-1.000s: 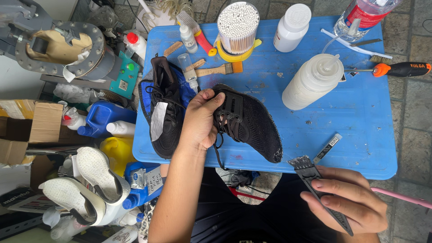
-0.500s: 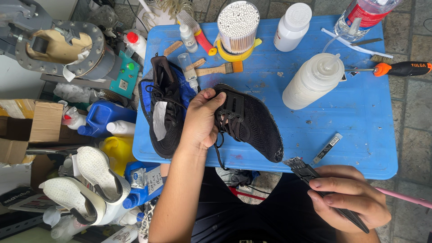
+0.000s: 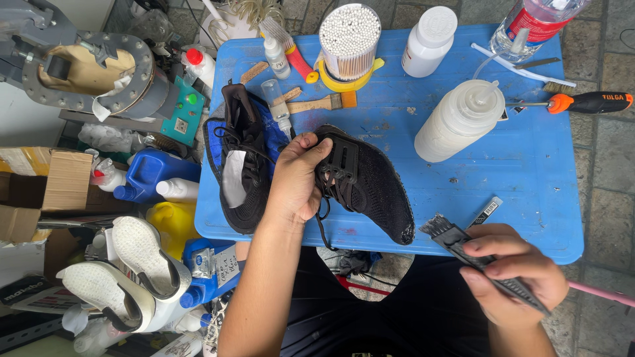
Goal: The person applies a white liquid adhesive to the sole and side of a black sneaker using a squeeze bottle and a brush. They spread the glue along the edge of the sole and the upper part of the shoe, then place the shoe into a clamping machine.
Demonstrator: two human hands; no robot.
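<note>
Gripping the black shoe (image 3: 367, 185) at its laced throat, my left hand (image 3: 297, 178) pins it on the blue tabletop (image 3: 529, 192)

Its long axis slants from that grip toward the toe near the front edge, just left of my right hand (image 3: 512, 274), the nearer one to the toe, closed round a dark brush (image 3: 463, 248). Behind stand a white squeeze bottle (image 3: 460, 119), a white capped bottle (image 3: 426, 39) and a tub of cotton swabs (image 3: 348, 43)

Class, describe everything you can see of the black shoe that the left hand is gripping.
The black shoe is a knit-looking sneaker with black laces and a panel of lace holes on its side. It lies on the blue table, toe pointing toward the near edge. The left hand grips its heel end. Loose laces dangle over the table edge. A second black shoe lies beside it.
</note>
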